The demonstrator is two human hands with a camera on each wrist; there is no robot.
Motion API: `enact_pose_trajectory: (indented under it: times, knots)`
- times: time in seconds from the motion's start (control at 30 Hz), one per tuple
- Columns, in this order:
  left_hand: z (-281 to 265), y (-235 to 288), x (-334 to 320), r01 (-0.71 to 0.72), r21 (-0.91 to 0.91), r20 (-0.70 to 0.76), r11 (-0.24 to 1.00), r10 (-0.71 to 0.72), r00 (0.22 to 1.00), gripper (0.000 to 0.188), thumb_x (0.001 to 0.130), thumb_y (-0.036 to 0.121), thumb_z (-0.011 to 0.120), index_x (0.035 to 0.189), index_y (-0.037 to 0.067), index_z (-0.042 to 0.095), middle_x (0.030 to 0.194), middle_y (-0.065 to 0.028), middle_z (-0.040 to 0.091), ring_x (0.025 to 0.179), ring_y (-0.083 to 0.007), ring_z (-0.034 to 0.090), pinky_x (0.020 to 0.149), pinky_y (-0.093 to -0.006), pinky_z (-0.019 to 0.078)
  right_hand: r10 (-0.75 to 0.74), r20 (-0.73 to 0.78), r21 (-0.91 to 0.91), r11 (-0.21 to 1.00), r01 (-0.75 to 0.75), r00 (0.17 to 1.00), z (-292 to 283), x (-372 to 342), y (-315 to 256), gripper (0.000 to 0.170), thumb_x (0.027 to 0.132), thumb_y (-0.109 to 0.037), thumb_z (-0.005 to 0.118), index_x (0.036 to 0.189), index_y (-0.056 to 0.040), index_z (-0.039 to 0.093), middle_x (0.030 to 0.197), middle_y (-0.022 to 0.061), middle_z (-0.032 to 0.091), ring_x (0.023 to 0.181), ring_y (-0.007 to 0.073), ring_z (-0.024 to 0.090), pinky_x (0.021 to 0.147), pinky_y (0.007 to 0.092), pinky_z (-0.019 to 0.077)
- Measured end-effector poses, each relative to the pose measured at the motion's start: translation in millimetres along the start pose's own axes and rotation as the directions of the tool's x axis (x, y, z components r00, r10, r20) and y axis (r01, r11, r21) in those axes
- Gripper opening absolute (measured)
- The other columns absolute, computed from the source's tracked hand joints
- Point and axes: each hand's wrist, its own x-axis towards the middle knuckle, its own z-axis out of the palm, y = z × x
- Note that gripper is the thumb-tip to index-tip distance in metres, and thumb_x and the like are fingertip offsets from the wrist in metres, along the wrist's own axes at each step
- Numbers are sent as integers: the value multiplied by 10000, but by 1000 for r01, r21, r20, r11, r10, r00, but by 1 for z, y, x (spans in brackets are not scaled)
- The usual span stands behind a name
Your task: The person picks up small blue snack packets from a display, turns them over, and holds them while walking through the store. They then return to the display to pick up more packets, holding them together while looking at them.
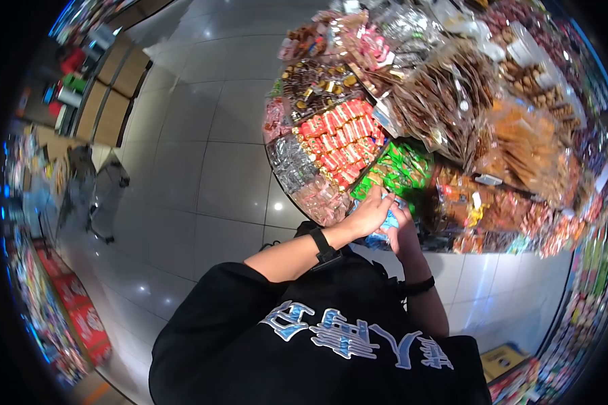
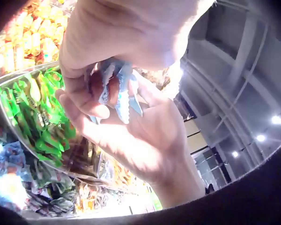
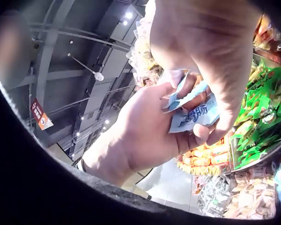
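1. Where the floor (image 1: 203,135) runs pale and tiled on the left, it meets the curved rim of a display bench (image 1: 275,181).
2. Red-and-gold wrapped sweets (image 1: 344,138) lie in rows on the bench, beyond the left hand (image 1: 368,214).
3. That hand, a dark watch (image 1: 327,254) on its wrist, has its fingers curled in, pinching a light-blue packet (image 3: 192,119).
4. The packet is between both hands, near the green packets (image 1: 405,165); reddish-brown contents show, but fingers cover much of it, so I cannot tell whether it is one packet or several.
5. The right hand (image 1: 404,233) also grips it, fingers bent round its side.
6. Farther right lie orange-brown bags (image 1: 523,145).
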Motion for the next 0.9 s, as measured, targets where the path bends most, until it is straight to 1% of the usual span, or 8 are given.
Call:
enact_pose_trajectory:
  times: [0.2, 0.4, 0.5, 0.53, 0.57, 0.67, 0.8, 0.9]
  knots:
    - [-8, -49, 17, 38, 266, -67, 963, -21, 998, 517, 1027, 411, 383, 1200, -74, 430, 1185, -291, 435, 1181, -438, 450, 1039, -470, 355, 80, -185, -25, 996, -87, 979, 26, 7, 18, 372, 1010, -214, 503, 1363, -118, 432, 1216, 35, 577, 1064, 146, 583, 908, 359, 473]
    - [-43, -47, 19, 154, 267, -83, 951, -136, 987, 544, 1014, 421, 428, 1231, -77, 414, 1266, -322, 405, 1217, -470, 436, 1034, -482, 377, -95, -179, -249, 967, 49, 979, 28, 39, 54, 298, 978, -137, 549, 1265, -70, 503, 1099, 41, 607, 951, 117, 619, 731, 304, 531]
    - [-72, -62, 37, 154, 13, -78, 988, -152, 985, 551, 1011, 427, 452, 1280, -53, 422, 1280, -273, 406, 1150, -427, 510, 1027, -449, 414, -264, -153, -328, 923, 203, 952, 56, 65, 42, 329, 893, -112, 668, 1180, -29, 530, 988, 48, 619, 867, 112, 579, 757, 272, 490]
    - [-78, -60, 43, 199, -269, -59, 942, -223, 973, 559, 1011, 427, 450, 1325, -34, 415, 1290, -247, 400, 1139, -380, 528, 990, -408, 453, -364, -148, -451, 852, 265, 919, 60, 82, 43, 364, 877, -119, 685, 1189, -29, 521, 999, 77, 627, 874, 147, 600, 762, 296, 499]
    - [-88, -72, 52, 212, -250, -96, 945, -242, 966, 463, 1035, 390, 416, 1317, 23, 410, 1220, -141, 535, 1066, -201, 582, 845, -378, 541, -459, -127, -566, 761, 316, 879, 63, 99, 45, 399, 862, -125, 702, 1199, -30, 512, 1010, 106, 635, 880, 182, 621, 767, 320, 507]
    - [-116, -75, 57, 145, -416, -90, 898, -199, 976, 466, 1050, 371, 377, 1384, 46, 393, 1294, -130, 541, 1191, -213, 536, 936, -380, 501, -717, -9, -727, 483, 488, 697, 93, 136, 35, 487, 833, -153, 724, 1240, -29, 487, 1105, 230, 626, 1003, 381, 636, 866, 420, 504]
    - [-138, -89, 64, 90, -563, -60, 822, -149, 987, 484, 1058, 409, 310, 1332, 46, 475, 1345, -92, 531, 1241, -211, 499, 1110, -396, 339, -753, 141, -803, 293, 519, 643, 110, 170, 46, 554, 844, -149, 697, 1310, -15, 428, 1225, 266, 532, 1138, 435, 540, 958, 474, 452]
    - [-147, -86, 66, 146, -629, -48, 763, -226, 973, 427, 1050, 354, 361, 1278, 25, 510, 1313, -87, 545, 1224, -208, 505, 1100, -378, 354, -698, 168, -841, 267, 471, 696, 110, 180, 58, 561, 854, -116, 667, 1335, -7, 399, 1247, 275, 514, 1156, 451, 520, 966, 484, 446]
